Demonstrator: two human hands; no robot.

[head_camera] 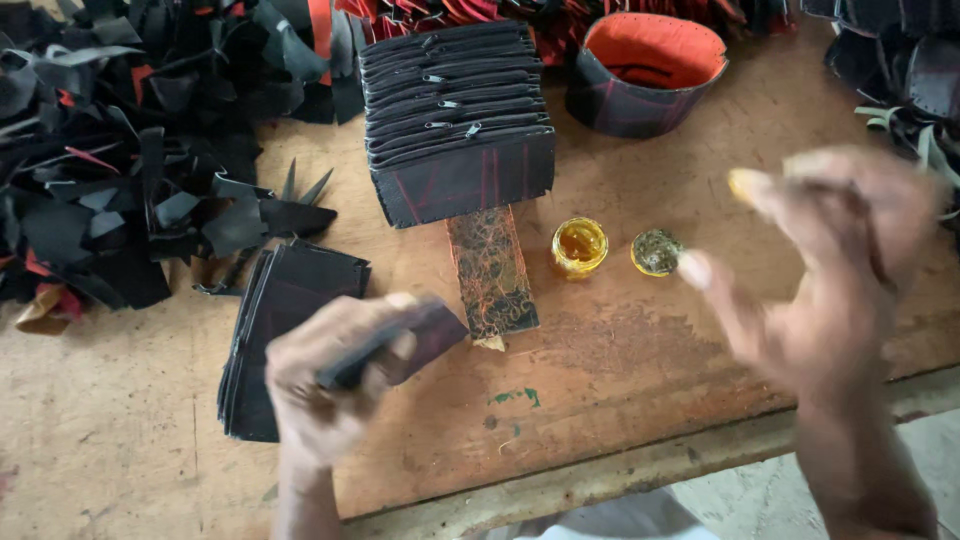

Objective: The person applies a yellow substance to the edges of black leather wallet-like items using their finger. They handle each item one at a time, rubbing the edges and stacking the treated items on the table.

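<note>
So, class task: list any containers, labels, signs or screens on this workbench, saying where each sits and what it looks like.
Small open jar: centre of the bench, round, yellow contents.
Jar lid: just right of the jar, round, yellow rim, dark inside.
Fabric tub: far edge, oval, dark outside, orange lining.
No labels, signs or screens show.

Two hands show: the left hand (pixel 335 375) at lower centre and the right hand (pixel 830 270) at right. Mid-frame stand two small yellow pots (pixel 579 246) and one smeared board (pixel 491 272). There are two stacks of dark pieces (pixel 455 120) and one orange-lined pouch (pixel 645 72) at the top.
</note>
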